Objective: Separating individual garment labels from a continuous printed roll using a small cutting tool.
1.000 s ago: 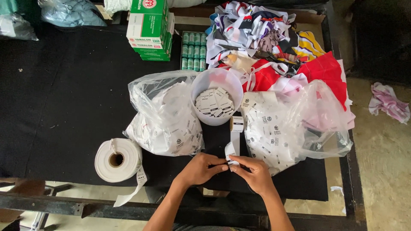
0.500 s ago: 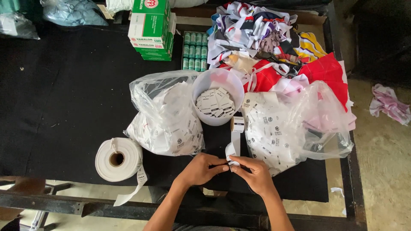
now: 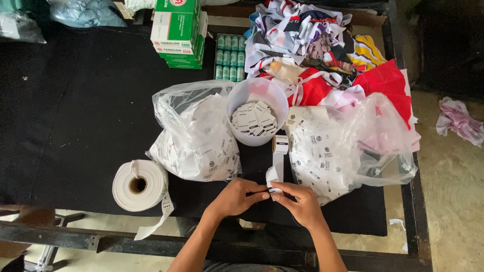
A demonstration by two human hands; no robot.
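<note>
My left hand [image 3: 238,196] and my right hand [image 3: 301,202] meet at the near edge of the black table [image 3: 75,111]. Both pinch the free end of a white label strip [image 3: 275,174]. The strip runs up to a small label roll [image 3: 280,144] standing just in front of a white bowl [image 3: 257,93] that holds several cut labels. A clear plastic bag of white labels [image 3: 199,138] lies left of the bowl. Another clear bag of printed labels [image 3: 333,151] lies to the right, touching my right hand.
A large white tape roll [image 3: 140,185] sits at the near left with its tail hanging over the edge. Green boxes [image 3: 179,32] and small green spools [image 3: 229,56] stand at the back. A heap of coloured fabric [image 3: 322,45] fills the far right. A crumpled cloth [image 3: 459,121] lies on the floor.
My hands stay in the same place on the strip; only the fingers shift slightly. Nothing else has moved.
</note>
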